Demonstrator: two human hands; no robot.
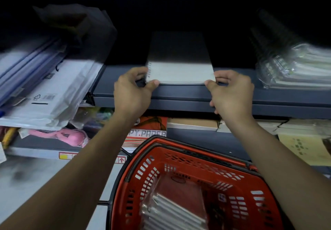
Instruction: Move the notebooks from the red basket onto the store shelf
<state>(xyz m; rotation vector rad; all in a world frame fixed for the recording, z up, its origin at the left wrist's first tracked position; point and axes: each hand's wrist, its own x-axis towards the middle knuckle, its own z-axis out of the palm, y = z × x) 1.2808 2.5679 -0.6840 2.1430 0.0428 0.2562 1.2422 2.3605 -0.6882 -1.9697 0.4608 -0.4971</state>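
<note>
Down at the bottom centre of the frame sits the red basket (188,185), nearest the lens, and inside it lies a stack of plastic-wrapped notebooks (172,210), pale page edges showing toward lower left. Up in the middle, the action: a spiral notebook (180,72) with a pale cover lies flat on the dark blue store shelf (179,102), its near edge right at the shelf's front lip, its far half lost in shadow, the wire binding on its left side. Left hand (133,91) grips the near left corner, thumb curled up over the front edge, fingers (138,72) wrapped against the spiral. Right hand (232,93) pinches the near right corner, thumb on the front edge, fingers curled behind the cover's side. Both forearms reach up from the lower corners. Out to the upper right, a pile of clear-wrapped spiral pads (293,68) rests on the same shelf, well apart from the notebook. Upper left, white padded envelopes (53,95) and blue folders (23,72) overhang the shelf edge. Below the shelf, centre, a red copy-paper pack (148,131); lower left, a pink packaged item (71,137).
</note>
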